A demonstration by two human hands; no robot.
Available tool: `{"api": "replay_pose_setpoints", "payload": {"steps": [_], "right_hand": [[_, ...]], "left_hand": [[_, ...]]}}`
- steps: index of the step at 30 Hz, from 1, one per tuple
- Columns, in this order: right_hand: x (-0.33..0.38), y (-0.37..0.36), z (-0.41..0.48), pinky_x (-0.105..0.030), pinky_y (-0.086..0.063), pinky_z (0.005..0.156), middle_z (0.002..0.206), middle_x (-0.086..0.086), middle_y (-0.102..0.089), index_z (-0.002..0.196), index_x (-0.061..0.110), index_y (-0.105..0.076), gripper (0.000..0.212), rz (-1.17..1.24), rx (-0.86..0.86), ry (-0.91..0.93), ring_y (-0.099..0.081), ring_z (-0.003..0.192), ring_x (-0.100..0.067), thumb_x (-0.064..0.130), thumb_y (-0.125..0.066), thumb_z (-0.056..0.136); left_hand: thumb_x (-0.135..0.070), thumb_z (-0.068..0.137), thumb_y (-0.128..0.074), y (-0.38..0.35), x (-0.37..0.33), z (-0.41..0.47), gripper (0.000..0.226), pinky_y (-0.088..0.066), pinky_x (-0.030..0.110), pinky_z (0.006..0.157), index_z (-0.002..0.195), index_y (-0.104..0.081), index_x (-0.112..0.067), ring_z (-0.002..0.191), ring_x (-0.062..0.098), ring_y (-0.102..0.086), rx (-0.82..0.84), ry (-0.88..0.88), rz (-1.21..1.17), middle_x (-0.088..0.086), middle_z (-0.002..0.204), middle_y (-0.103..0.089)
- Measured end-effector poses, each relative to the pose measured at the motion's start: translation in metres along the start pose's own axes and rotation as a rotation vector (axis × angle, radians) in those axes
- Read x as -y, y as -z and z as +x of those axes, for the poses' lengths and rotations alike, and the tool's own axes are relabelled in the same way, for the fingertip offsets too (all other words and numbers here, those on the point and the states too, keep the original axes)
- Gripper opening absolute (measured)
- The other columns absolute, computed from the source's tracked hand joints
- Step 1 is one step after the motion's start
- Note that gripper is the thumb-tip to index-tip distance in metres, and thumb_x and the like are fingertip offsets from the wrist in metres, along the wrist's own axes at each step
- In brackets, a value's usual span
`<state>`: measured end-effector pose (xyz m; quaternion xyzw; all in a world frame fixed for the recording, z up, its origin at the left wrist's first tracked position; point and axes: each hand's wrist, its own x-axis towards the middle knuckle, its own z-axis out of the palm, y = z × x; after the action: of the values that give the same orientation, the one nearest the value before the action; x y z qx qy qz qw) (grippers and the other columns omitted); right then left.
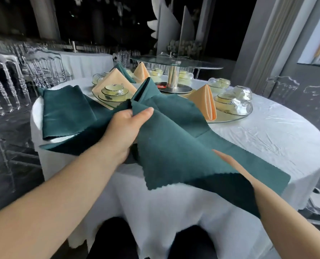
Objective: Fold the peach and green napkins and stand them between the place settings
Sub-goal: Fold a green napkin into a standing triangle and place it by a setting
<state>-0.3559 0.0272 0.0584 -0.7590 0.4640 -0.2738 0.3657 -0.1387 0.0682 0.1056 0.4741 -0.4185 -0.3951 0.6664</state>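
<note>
White cloth (267, 139) drapes the round table amid clear chairs (8, 79)

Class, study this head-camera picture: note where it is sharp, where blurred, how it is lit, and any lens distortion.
Head view: the green napkin and left hand are fairly sharp; the clear chairs at the left edge smear; the white tablecloth is bright while the room behind is nearly black; the wide lens leans the grey pillar inward.
</note>
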Motion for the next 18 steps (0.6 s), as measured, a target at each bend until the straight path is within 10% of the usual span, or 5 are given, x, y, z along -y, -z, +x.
{"api": "replay_pose_setpoints", "payload": {"steps": [2, 8, 14, 18], "right_hand": [[-0.001, 0.012, -0.004, -0.012, -0.039, 0.065, 0.074, 0.018, -0.052, 0.062, 0.033, -0.06, 0.043, 0.171, -0.168, -0.088, -0.056, 0.065, 0.01, 0.013, -0.04, 0.095], [-0.026, 0.032, 0.012, -0.027, -0.035, 0.093, 0.119, 0.007, -0.058, 0.107, 0.04, -0.052, 0.022, 0.174, -0.149, -0.196, -0.052, 0.108, -0.011, 0.045, -0.036, 0.092], [-0.042, 0.03, 0.045, -0.025, -0.04, 0.085, 0.12, 0.008, -0.048, 0.137, 0.028, -0.027, 0.066, -0.306, -0.125, -0.22, -0.051, 0.095, -0.014, 0.029, -0.065, 0.082], [-0.037, 0.027, 0.079, -0.028, -0.035, 0.098, 0.139, 0.005, -0.038, 0.141, 0.026, -0.02, 0.067, -0.623, -0.131, -0.164, -0.039, 0.125, -0.015, 0.034, -0.057, 0.086]], "left_hand": [[-0.02, 0.093, -0.052, -0.013, 0.014, 0.038, 0.021, -0.049, 0.022, 0.061, 0.074, -0.058, -0.014, 0.071, 0.015, -0.063, -0.01, 0.107, 0.07, 0.001, 0.07, -0.066], [-0.044, 0.099, -0.024, -0.025, 0.072, 0.093, 0.054, -0.029, 0.035, 0.106, 0.138, -0.038, -0.009, 0.131, 0.028, -0.036, 0.157, 0.29, 0.598, 0.01, 0.144, -0.037], [-0.032, 0.098, -0.034, -0.012, 0.087, 0.107, 0.035, -0.021, 0.029, 0.104, 0.13, -0.046, -0.021, 0.133, 0.021, -0.029, 0.213, -0.018, 1.27, 0.0, 0.145, -0.033], [-0.034, 0.095, -0.042, 0.014, 0.089, 0.123, 0.05, -0.011, 0.028, 0.11, 0.142, -0.028, -0.023, 0.139, 0.018, -0.016, 0.257, -0.041, 1.421, -0.001, 0.152, -0.018]]}}
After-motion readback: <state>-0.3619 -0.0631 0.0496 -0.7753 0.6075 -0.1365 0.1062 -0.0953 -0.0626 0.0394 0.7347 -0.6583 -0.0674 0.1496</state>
